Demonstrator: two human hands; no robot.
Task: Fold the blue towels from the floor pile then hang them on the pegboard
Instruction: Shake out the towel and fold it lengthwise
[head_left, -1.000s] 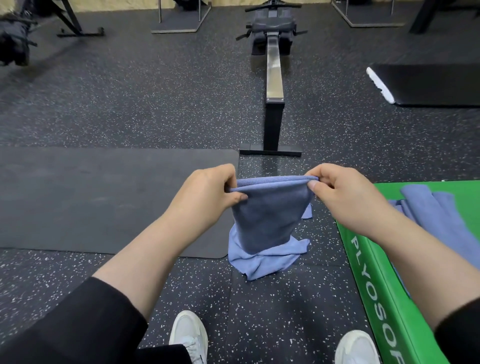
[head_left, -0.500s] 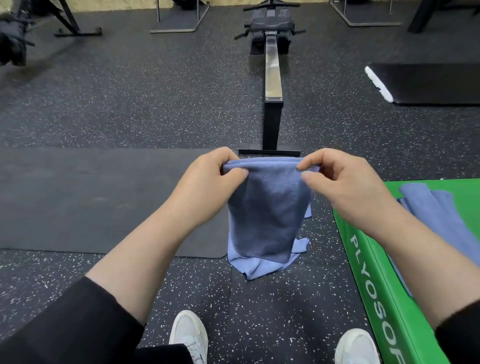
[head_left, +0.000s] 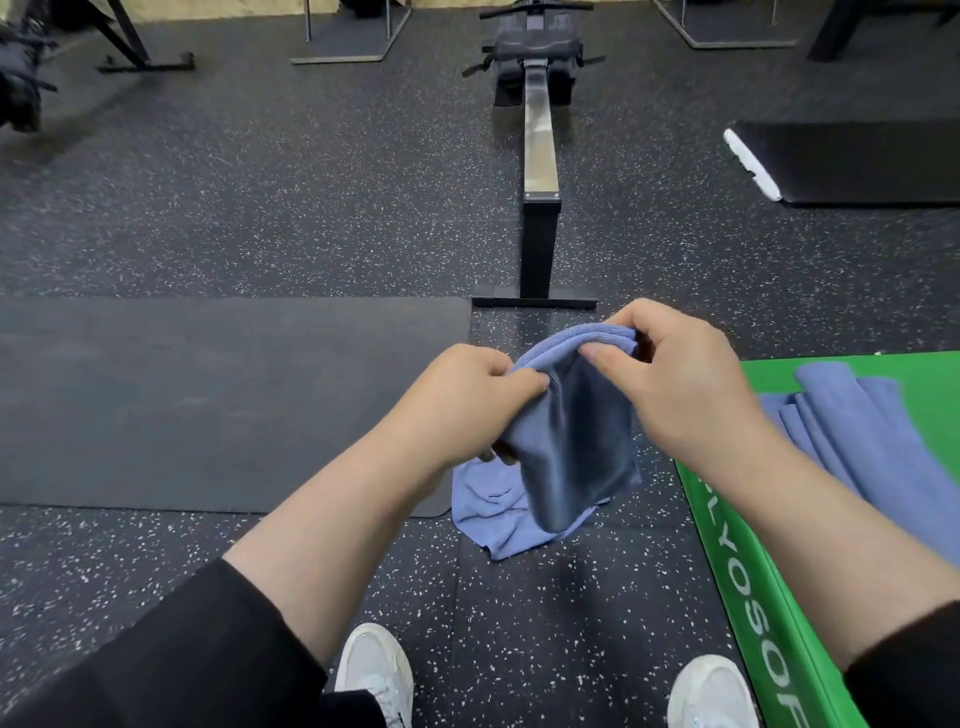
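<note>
A blue towel (head_left: 576, 441) hangs folded in the air between both hands. My left hand (head_left: 467, 405) pinches its near left edge, and my right hand (head_left: 670, 379) grips its upper right edge, thumb on top. Directly beneath it another blue towel (head_left: 493, 509) lies crumpled on the speckled floor. Folded blue towels (head_left: 857, 431) lie on the green plyo box (head_left: 753, 571) at the right. No pegboard is in view.
A rowing machine (head_left: 537, 156) stretches away straight ahead, its foot just beyond my hands. A dark mat (head_left: 208, 395) lies on the floor at left, another black mat (head_left: 852, 161) at the far right. My white shoes (head_left: 374, 675) stand at the bottom edge.
My hands have come closer together and the left one has dropped, so the towel's top edge now bows and tilts instead of being stretched flat. The towel hangs more bunched.
</note>
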